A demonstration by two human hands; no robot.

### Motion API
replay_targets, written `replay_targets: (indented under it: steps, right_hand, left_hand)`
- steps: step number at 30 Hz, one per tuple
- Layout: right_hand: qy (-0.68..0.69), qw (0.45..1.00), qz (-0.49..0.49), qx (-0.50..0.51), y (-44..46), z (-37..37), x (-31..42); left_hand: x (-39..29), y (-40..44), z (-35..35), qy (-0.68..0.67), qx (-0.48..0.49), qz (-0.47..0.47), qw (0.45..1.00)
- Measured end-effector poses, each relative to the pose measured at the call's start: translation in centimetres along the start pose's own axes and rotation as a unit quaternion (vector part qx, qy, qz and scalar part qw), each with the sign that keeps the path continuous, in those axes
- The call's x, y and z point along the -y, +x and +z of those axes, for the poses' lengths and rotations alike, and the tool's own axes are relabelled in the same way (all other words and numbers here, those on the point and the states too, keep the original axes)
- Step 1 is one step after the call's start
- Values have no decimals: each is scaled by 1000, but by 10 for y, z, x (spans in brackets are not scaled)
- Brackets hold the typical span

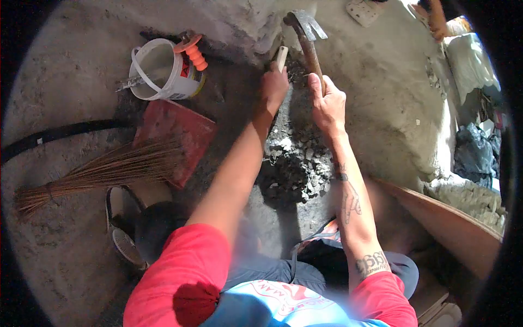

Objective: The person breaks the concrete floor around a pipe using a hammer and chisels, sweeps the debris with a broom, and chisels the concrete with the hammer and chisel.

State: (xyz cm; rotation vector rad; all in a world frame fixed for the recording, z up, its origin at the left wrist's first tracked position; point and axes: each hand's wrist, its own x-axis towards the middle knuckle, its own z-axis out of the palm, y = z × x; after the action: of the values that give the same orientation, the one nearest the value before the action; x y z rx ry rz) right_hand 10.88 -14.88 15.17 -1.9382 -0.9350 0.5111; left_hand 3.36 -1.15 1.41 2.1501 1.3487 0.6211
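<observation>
My right hand point(329, 104) is closed round the wooden handle of a claw hammer point(308, 30). The hammer's metal head is raised, up and away from me, with the claw pointing right. To its left, my left hand point(274, 86) grips a narrow tool with a pale, flat end point(281, 58) sticking out above the fist. Its lower end is hidden, so its exact kind does not show. The fist is close to the base of the rough wall point(239, 27). Grey broken rubble point(305, 163) lies in a heap on the floor between my forearms.
At left stands a white bucket point(180, 82), with an orange-gripped tool point(194, 54) at its rim. Below it lie a red dustpan point(180, 131), a stick broom point(109, 171) and a black hose point(65, 133). A wooden board point(447, 212) leans at right, near dark plastic bags point(475, 150).
</observation>
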Motion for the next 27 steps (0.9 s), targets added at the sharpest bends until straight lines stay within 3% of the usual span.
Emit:
replay_targets:
  steps: [4,7,10,12,16,17,20,22,24,25,27]
  right_hand:
    - [1,1000,8,12,3,4,-1]
    - [-68,996,59,30,7,21,-15]
    - [-140,988,39,55,19,26,-32]
    - [-108,993,40,29,10,13,-11]
    - [-43,998,-29,-46,-2,19,-5]
    - [-81,996,-3,-29,-4,26,-17]
    - [-108,993,33,41,5,41,-38]
    - [-75,995,67,24,0,34,-25]
    - [-51,997,55,-37,-7,28,-17]
    - [-32,997,58,-44,-5,23,-13]
    - [-28,997,29,-64,0,8,-8]
  left_hand:
    - [-10,-3,0,12,-27,-23,999]
    - [2,3,17,-7,-26,3,1000]
    - [12,5,29,5,-56,25,998]
    - [11,1,24,-4,-45,41,998]
    - [-4,-3,14,-13,-36,-11,999]
    - [-11,-6,10,-25,-17,-40,999]
    - [24,3,39,-14,-79,52,995]
    - [26,7,26,-69,-66,49,994]
    - [23,4,12,-14,46,16,999]
    - [22,3,7,-178,68,-49,980]
    - [12,0,5,-117,19,-27,993]
